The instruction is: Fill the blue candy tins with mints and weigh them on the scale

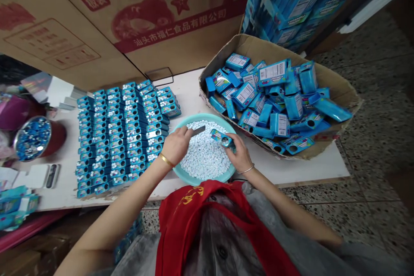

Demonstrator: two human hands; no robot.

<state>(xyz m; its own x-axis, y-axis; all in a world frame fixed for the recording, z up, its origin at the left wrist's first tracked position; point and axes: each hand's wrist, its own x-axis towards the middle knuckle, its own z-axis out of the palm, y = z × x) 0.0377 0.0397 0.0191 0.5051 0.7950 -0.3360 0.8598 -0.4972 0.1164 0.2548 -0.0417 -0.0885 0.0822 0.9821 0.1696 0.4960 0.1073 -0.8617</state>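
My left hand (176, 144) is closed around a thin dark flat tool (198, 130), held over a teal bowl (186, 175) full of small white candies (203, 157). My right hand (237, 153) grips a small blue candy box (221, 138) above the same bowl, its end pointing left toward the tool. Both wrists wear thin bangles. To the left of the bowl, many small blue boxes (124, 131) lie in tidy rows on the white table (310, 166).
A cardboard tray (336, 84) heaped with loose blue boxes sits right of the bowl. A red tin (35, 138) of blue pieces stands at far left. Big printed cartons (145, 13) stand behind the table, and stacked blue packs (291, 4) at top right. Terrazzo floor lies right.
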